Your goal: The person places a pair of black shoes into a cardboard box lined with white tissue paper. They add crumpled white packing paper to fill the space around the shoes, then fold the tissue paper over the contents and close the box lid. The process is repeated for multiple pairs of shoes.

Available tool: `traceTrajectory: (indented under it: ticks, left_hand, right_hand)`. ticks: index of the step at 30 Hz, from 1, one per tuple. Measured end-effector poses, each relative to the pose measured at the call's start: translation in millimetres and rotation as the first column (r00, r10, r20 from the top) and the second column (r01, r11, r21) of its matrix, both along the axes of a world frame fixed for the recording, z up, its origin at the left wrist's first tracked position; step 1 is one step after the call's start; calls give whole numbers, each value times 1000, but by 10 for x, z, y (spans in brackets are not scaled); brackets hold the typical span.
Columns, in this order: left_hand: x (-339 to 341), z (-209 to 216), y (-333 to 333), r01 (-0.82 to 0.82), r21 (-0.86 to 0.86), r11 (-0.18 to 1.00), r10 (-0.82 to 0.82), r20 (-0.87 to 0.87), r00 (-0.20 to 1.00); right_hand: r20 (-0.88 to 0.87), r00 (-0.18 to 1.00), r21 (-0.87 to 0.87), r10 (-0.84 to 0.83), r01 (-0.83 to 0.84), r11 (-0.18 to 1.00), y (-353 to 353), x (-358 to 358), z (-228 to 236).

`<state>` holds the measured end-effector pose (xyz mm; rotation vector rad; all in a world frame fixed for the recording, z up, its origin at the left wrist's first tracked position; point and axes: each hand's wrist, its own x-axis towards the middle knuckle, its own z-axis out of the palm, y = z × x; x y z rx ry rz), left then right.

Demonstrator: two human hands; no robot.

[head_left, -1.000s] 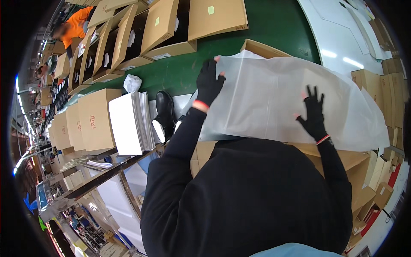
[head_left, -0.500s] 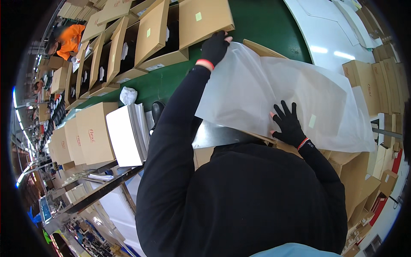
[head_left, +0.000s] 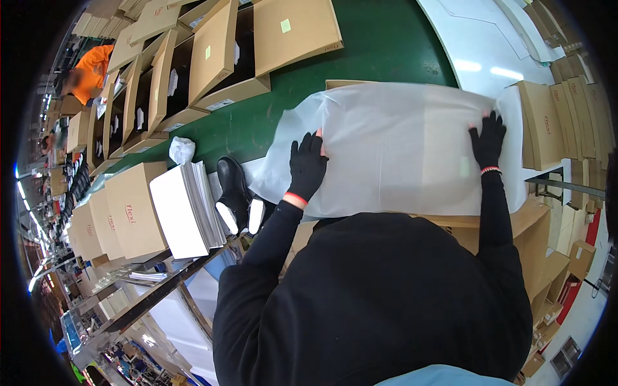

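Observation:
A large sheet of thin white tissue paper lies spread over an open cardboard box, whose brown edge shows along the far side. My left hand, in a black fingerless glove, lies on the sheet's left part with its fingers stretched out. At the sheet's right end, my right hand in a matching glove rests flat with spread fingers. A pale green label shows faintly through the paper near the right hand. Left of my left hand stand black boots with white in their tops.
Open cardboard boxes with raised lids line the green table at the far left. A stack of white paper and a crumpled white ball sit left. Closed boxes stand right. A person in orange works farther off.
My left hand has come back from the far box lid onto the paper. My right hand has slid farther right and away. The paper now lies straighter across the box.

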<state>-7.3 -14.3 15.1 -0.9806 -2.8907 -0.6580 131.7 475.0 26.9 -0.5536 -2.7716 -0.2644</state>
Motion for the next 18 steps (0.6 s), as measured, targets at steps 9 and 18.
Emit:
traceTrajectory:
  ticks: [9,18]
  left_hand:
    - [-118,62,163,-126,439,890,85,112,990]
    - [-77,84,18,-57,311,949,8,155,988]
  right_hand:
    - [97,985,-65,141,-135,989,-667,-465,335]
    - [559,683,-339,470,-329,881,-2143,-1199,-224]
